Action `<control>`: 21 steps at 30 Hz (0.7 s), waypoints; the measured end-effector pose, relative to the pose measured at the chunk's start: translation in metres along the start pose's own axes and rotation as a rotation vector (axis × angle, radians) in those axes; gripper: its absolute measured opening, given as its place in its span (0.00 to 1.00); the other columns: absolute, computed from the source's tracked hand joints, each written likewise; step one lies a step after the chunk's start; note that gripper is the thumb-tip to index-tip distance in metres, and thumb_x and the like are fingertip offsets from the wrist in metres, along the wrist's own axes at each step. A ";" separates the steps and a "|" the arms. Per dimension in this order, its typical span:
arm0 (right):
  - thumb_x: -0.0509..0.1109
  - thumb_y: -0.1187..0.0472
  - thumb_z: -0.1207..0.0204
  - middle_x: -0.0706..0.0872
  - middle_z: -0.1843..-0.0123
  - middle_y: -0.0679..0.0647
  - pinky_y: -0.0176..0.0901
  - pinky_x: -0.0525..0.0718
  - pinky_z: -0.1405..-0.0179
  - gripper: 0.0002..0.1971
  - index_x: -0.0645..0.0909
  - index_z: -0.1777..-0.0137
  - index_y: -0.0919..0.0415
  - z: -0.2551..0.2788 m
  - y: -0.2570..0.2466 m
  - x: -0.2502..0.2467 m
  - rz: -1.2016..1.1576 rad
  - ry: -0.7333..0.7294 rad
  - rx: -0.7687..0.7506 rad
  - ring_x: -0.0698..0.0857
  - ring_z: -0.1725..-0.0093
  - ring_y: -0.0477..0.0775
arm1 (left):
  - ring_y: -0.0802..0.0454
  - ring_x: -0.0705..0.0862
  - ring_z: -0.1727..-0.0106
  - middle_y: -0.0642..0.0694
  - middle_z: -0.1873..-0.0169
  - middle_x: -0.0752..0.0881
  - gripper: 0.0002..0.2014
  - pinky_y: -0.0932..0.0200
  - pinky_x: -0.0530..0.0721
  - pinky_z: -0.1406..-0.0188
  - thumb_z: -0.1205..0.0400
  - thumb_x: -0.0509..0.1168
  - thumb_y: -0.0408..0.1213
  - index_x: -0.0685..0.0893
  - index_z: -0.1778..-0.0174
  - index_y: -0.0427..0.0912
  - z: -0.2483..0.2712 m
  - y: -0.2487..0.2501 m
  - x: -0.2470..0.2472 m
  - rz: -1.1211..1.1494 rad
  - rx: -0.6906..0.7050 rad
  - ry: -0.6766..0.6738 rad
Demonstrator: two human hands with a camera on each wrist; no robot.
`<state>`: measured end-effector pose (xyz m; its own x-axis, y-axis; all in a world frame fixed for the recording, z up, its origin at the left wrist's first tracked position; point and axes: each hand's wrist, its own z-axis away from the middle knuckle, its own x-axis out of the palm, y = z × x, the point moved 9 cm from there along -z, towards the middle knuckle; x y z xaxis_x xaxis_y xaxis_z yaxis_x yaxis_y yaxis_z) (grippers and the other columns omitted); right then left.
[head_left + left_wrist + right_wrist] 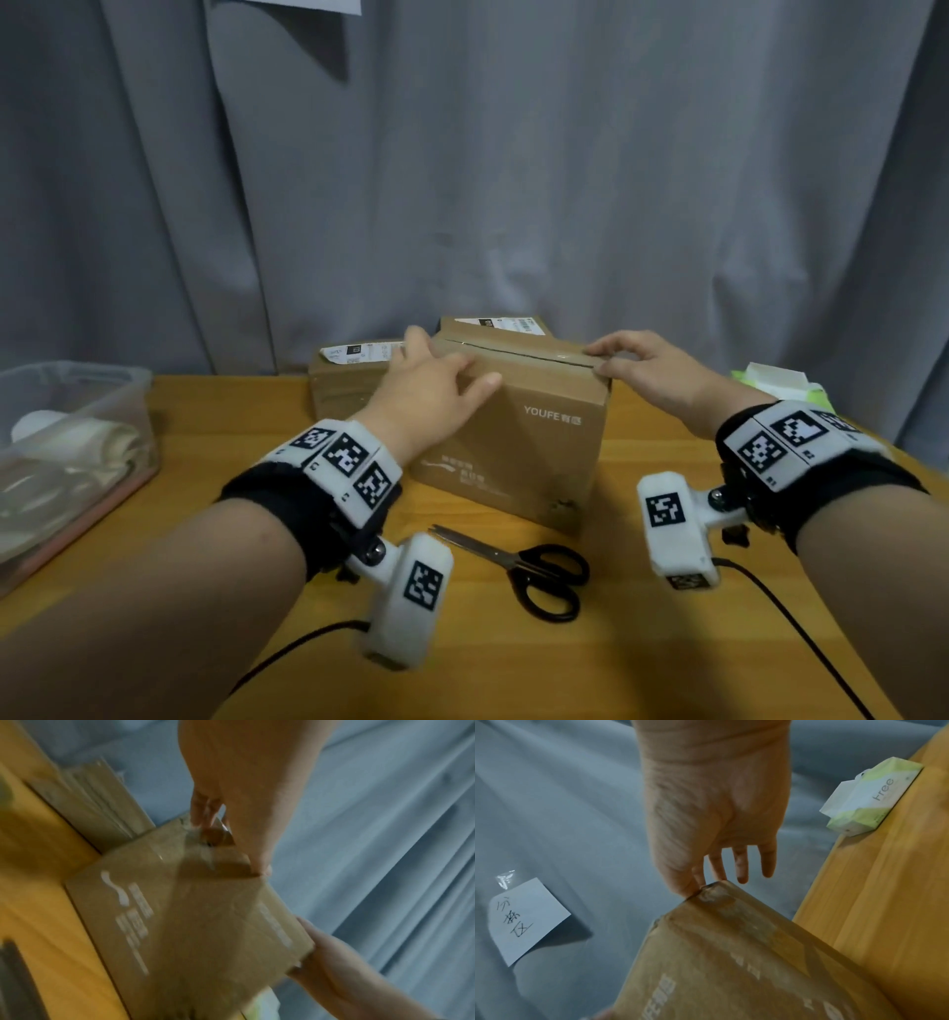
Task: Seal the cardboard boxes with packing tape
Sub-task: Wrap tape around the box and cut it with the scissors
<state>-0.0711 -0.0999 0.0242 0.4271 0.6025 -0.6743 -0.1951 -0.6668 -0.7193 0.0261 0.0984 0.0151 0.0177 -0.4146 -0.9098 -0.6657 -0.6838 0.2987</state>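
Cardboard box (534, 431) marked YOUFE stands toward the tabletop's (642, 642) rear edge, its long axis running left to right, its top seam carrying a strip of clear tape (518, 351) along that axis. At the box's left end, the left hand (436, 383) lies over the top corner, fingers straight and pressing. At the right end, the right hand (637, 362) pinches the tape's end at the top edge. Two more boxes (349, 375) stand behind it. Scissors (529, 570) lie before the box, blades pointing left.
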 end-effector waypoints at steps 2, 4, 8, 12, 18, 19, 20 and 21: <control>0.66 0.57 0.18 0.69 0.33 0.53 0.41 0.66 0.34 0.11 0.81 0.38 0.51 -0.003 0.006 -0.002 0.031 0.028 0.032 0.72 0.30 0.56 | 0.40 0.61 0.24 0.47 0.28 0.60 0.33 0.43 0.66 0.24 0.22 0.51 0.69 0.65 0.22 0.61 0.012 0.026 0.015 0.107 0.045 -0.129; 0.68 0.52 0.21 0.69 0.35 0.55 0.48 0.70 0.29 0.09 0.81 0.42 0.47 -0.003 0.013 -0.008 0.063 0.072 0.075 0.73 0.31 0.61 | 0.41 0.60 0.22 0.50 0.21 0.54 0.36 0.44 0.66 0.24 0.26 0.53 0.72 0.62 0.22 0.64 0.022 0.055 0.026 0.149 0.111 -0.206; 0.70 0.51 0.23 0.80 0.42 0.56 0.47 0.78 0.47 0.10 0.83 0.45 0.51 0.008 0.017 -0.021 0.076 0.154 0.060 0.79 0.40 0.58 | 0.47 0.68 0.25 0.49 0.20 0.55 0.32 0.56 0.70 0.29 0.23 0.62 0.63 0.67 0.23 0.59 0.018 0.083 0.034 0.253 0.192 -0.204; 0.64 0.54 0.18 0.80 0.52 0.50 0.44 0.79 0.60 0.12 0.82 0.38 0.54 0.023 0.007 -0.019 0.125 0.155 -0.013 0.82 0.52 0.56 | 0.55 0.71 0.31 0.49 0.30 0.67 0.18 0.69 0.64 0.34 0.16 0.61 0.46 0.77 0.29 0.53 0.004 0.071 0.019 0.317 0.266 -0.107; 0.58 0.62 0.14 0.83 0.35 0.56 0.37 0.75 0.39 0.18 0.75 0.26 0.62 0.034 -0.027 0.020 0.113 -0.015 -0.167 0.81 0.36 0.55 | 0.55 0.72 0.31 0.49 0.31 0.70 0.20 0.65 0.66 0.32 0.17 0.60 0.52 0.74 0.28 0.56 0.002 0.020 0.006 0.302 0.169 -0.063; 0.57 0.65 0.14 0.81 0.31 0.56 0.40 0.75 0.33 0.19 0.74 0.25 0.62 0.036 -0.034 0.030 0.102 -0.053 -0.186 0.79 0.31 0.55 | 0.54 0.72 0.30 0.49 0.30 0.70 0.26 0.63 0.68 0.32 0.21 0.60 0.59 0.72 0.27 0.55 0.003 0.011 0.006 0.323 0.134 -0.066; 0.56 0.66 0.14 0.80 0.29 0.57 0.42 0.73 0.29 0.19 0.73 0.24 0.62 0.037 -0.042 0.040 0.103 -0.085 -0.208 0.77 0.29 0.55 | 0.53 0.71 0.29 0.49 0.29 0.69 0.35 0.61 0.70 0.33 0.27 0.61 0.66 0.69 0.26 0.54 0.004 0.003 0.006 0.339 0.097 -0.064; 0.55 0.67 0.14 0.78 0.28 0.57 0.43 0.71 0.26 0.20 0.73 0.24 0.62 0.038 -0.050 0.050 0.123 -0.105 -0.238 0.76 0.27 0.55 | 0.52 0.70 0.28 0.48 0.28 0.68 0.43 0.57 0.70 0.31 0.33 0.61 0.71 0.65 0.24 0.54 0.005 -0.005 0.006 0.356 0.058 -0.053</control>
<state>-0.0732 -0.0194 0.0204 0.3166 0.5442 -0.7769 -0.0214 -0.8147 -0.5794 0.0258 0.1022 0.0070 -0.2600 -0.5880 -0.7659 -0.6643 -0.4667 0.5838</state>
